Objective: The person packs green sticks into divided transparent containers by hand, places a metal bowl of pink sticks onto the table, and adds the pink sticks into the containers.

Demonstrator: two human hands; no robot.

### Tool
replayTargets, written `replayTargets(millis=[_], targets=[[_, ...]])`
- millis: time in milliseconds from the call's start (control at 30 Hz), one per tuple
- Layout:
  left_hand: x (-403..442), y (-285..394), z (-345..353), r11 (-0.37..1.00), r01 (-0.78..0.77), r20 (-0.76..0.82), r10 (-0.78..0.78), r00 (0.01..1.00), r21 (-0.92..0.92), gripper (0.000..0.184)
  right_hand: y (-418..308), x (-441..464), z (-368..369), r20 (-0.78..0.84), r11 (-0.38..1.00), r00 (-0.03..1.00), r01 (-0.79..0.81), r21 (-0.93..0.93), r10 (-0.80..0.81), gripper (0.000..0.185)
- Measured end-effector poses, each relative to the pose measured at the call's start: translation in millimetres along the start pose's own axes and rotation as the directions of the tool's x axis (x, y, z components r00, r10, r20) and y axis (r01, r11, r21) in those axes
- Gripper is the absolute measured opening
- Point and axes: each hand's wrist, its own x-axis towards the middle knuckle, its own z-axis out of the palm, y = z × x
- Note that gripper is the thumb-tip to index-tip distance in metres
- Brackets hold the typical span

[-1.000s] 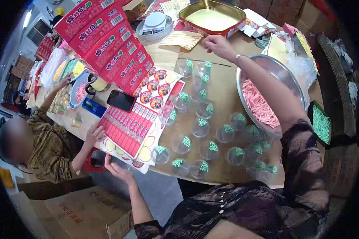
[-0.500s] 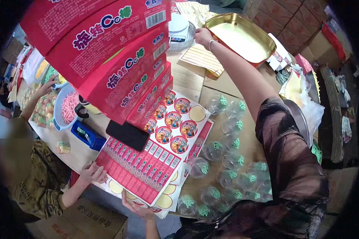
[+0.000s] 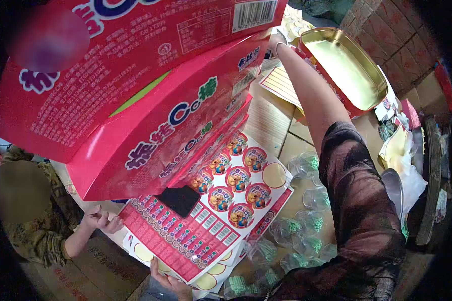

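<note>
My left hand (image 3: 170,283) is at the lower edge of a pile of sticker sheets (image 3: 188,238), its fingers closed on that edge. Printed on the sheets are pink strips, barcodes and round labels (image 3: 238,178). My right arm stretches forward past the stack of red printed boxes (image 3: 186,120). My right hand (image 3: 276,44) is beside the far right edge of these boxes; its fingers are mostly hidden, so its grip does not show. A black phone (image 3: 180,200) lies on the sheets, partly covered by the boxes.
Several clear plastic cups (image 3: 291,228) with green pieces stand on the right. A gold-lined tray (image 3: 344,75) is at the far right. On the left, another person's hand (image 3: 103,220) is near the sheets. Cardboard boxes (image 3: 386,35) are stacked behind.
The red boxes loom larger and cover more of the view as the camera shifts. My left hand stays at the sheets' edge. The other person's hand has opened and moved slightly left.
</note>
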Motion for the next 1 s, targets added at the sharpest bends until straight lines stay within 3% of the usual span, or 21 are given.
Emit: replayTargets(millis=[167, 300, 433, 533, 667, 700, 733, 767, 833, 867, 933, 967, 1000], targets=[[-1, -5, -2, 0.999, 0.043, -0.044, -0.043, 0.998, 0.010, 0.055, -6, -12, -10, -0.067, 0.996, 0.998, 0.003, 0.093, 0.003, 0.025], [0, 1, -6, 0.994, -0.031, 0.049, 0.026, 0.998, 0.104, 0.062, -12, -29, -21, -0.111, 0.984, 0.994, 0.016, 0.178, 0.004, 0.024], [-1, 1, -4, 0.998, -0.002, 0.032, 0.000, 0.999, 0.056, 0.056, -14, -37, -49, -0.111, 0.964, 0.994, 0.006, 0.267, 0.024, 0.022], [1, 3, -2, 0.988, -0.124, 0.032, 0.122, 0.992, 0.091, 0.053, 3, -37, -107, -0.063, 0.947, 0.997, -0.028, 0.321, 0.051, 0.021], [-2, 1, -2, 0.998, -0.039, 0.004, 0.039, 0.999, 0.044, 0.054, 39, -50, -232, 0.106, 0.916, 0.991, -0.121, 0.382, 0.086, 0.020], [0, 8, -2, 0.997, -0.052, 0.004, 0.052, 0.999, 0.052, 0.054, 44, -43, -225, 0.130, 0.908, 0.987, -0.139, 0.395, 0.094, 0.020], [0, 6, -4, 0.992, -0.104, 0.014, 0.103, 0.995, 0.078, 0.053, 60, -54, -262, 0.249, 0.909, 0.957, -0.231, 0.347, 0.148, 0.020], [1, 4, -3, 0.989, -0.128, -0.009, 0.129, 0.992, 0.076, 0.052, 40, -106, -267, 0.271, 0.903, 0.947, -0.264, 0.339, 0.175, 0.022], [1, 3, -1, 0.980, -0.168, -0.030, 0.172, 0.985, 0.102, 0.051, 2, -203, -249, -0.014, 0.906, 0.942, -0.318, 0.280, 0.335, 0.019], [3, 4, -2, 0.974, -0.186, -0.028, 0.191, 0.981, 0.132, 0.050, -16, -246, -246, -0.010, 0.908, 0.943, -0.317, 0.273, 0.332, 0.019], [3, 2, 0, 0.964, -0.216, -0.051, 0.226, 0.973, 0.154, 0.050, -48, -308, -243, 0.218, 0.918, 0.913, -0.377, 0.125, 0.346, 0.026], [4, 1, -1, 0.959, -0.232, -0.049, 0.243, 0.969, 0.166, 0.050, -41, -321, -234, 0.263, 0.841, 0.853, -0.505, 0.196, 0.451, 0.035], [5, 2, 0, 0.959, -0.231, -0.044, 0.241, 0.969, 0.161, 0.050, -55, -339, -218, 0.357, 0.819, 0.785, -0.567, 0.085, 0.506, 0.039]])
